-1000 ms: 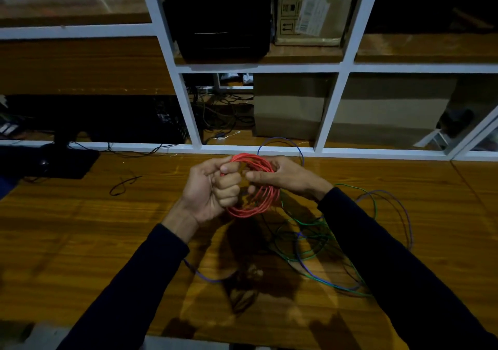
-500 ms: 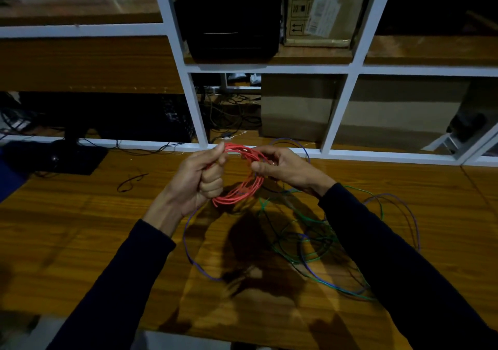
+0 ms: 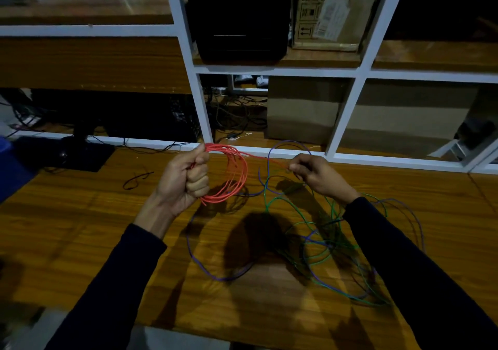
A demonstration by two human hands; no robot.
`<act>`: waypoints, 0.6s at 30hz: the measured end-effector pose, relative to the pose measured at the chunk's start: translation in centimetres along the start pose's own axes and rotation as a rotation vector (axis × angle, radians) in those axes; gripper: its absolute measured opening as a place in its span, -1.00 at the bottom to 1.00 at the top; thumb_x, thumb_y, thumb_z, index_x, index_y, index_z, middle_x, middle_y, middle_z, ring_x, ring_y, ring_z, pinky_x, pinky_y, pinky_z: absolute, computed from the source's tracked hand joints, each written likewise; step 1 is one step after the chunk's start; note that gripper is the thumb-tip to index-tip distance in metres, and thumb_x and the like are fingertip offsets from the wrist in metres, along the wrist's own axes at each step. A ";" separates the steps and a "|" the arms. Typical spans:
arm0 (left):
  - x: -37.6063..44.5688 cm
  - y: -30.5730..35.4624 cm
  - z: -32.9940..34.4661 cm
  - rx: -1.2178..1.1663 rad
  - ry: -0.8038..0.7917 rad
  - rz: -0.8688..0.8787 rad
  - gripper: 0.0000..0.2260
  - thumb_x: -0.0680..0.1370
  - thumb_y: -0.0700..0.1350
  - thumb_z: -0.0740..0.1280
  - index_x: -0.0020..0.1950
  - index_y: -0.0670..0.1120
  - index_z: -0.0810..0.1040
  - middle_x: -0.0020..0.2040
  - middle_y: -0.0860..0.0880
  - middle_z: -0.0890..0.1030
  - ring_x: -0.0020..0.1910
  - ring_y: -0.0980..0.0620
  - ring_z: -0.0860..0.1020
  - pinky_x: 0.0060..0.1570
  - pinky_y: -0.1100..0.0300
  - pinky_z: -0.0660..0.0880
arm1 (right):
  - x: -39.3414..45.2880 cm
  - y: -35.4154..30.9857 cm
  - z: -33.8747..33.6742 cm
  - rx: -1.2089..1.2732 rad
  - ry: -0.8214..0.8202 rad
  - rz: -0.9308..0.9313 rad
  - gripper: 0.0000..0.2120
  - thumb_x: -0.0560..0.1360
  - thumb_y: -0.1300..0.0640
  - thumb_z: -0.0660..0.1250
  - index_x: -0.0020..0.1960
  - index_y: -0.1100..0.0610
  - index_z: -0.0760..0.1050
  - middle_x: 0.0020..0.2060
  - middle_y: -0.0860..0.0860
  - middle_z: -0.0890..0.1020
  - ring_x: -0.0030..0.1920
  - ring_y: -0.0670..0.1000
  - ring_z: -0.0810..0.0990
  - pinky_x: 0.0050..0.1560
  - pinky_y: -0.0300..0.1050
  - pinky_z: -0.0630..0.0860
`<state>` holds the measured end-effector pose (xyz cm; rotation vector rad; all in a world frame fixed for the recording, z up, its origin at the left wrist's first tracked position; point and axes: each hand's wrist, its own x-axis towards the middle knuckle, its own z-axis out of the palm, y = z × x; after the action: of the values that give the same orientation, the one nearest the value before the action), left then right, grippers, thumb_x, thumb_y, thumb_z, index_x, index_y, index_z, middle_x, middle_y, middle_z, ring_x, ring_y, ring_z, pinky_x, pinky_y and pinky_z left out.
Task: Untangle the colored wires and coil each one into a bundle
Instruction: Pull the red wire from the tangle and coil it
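Hands drawn apart since before, left hand (image 3: 186,180) fisting red wire coil (image 3: 231,174), right hand (image 3: 316,173) pinching its end

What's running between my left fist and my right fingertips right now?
In the head view, one taut strand of the red wire spans from the left hand, which grips the coil, to the pinching right hand.

2 forearms enter from the lower edge, each covered by a long, dark navy sleeve of plain, unmarked fabric. The left sleeve (image 3: 113,277) ends above the wrist, leaving part of the forearm bare; the right sleeve (image 3: 409,269) ends at the wrist. The left hand (image 3: 183,180) and right hand (image 3: 318,173) are bare, without gloves
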<state>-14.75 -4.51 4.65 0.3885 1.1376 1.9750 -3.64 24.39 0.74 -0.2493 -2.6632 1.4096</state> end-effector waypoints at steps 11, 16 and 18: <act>2.1 -4.1 3.3 0.122 0.072 0.126 -0.70 0.72 0.01 0.06 -0.14 -0.08 0.34 -0.49 0.07 0.22 -0.60 0.17 0.16 -0.64 0.33 0.11 | -5.5 -3.9 7.2 -1.086 -0.047 -0.705 -0.81 0.44 0.13 0.44 -0.02 0.15 0.48 -0.26 0.05 0.56 -0.31 0.08 0.56 -0.30 -0.08 0.41; 1.8 -4.9 4.1 0.146 0.164 0.092 -0.73 0.72 -0.04 0.08 -0.14 -0.11 0.35 -0.39 -0.07 0.47 -0.47 0.04 0.43 -0.53 0.30 0.30 | -5.3 -4.9 4.6 -0.858 -0.054 -0.758 -0.88 0.60 0.00 0.19 0.03 -0.03 0.49 -0.05 -0.08 0.47 -0.07 -0.03 0.38 -0.09 -0.02 0.31; 1.6 -5.1 4.5 0.163 0.190 0.067 -0.74 0.71 -0.06 0.11 -0.14 -0.12 0.38 -0.30 -0.15 0.59 -0.38 -0.02 0.60 -0.43 0.25 0.54 | -5.1 -4.9 3.9 -0.757 -0.095 -0.674 -0.88 0.60 0.04 0.25 0.10 -0.07 0.53 0.02 -0.09 0.47 -0.04 -0.09 0.32 -0.07 -0.06 0.24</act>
<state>-10.55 0.69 2.68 0.3321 1.4287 2.0164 0.23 17.46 2.45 0.6148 -2.8029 0.2110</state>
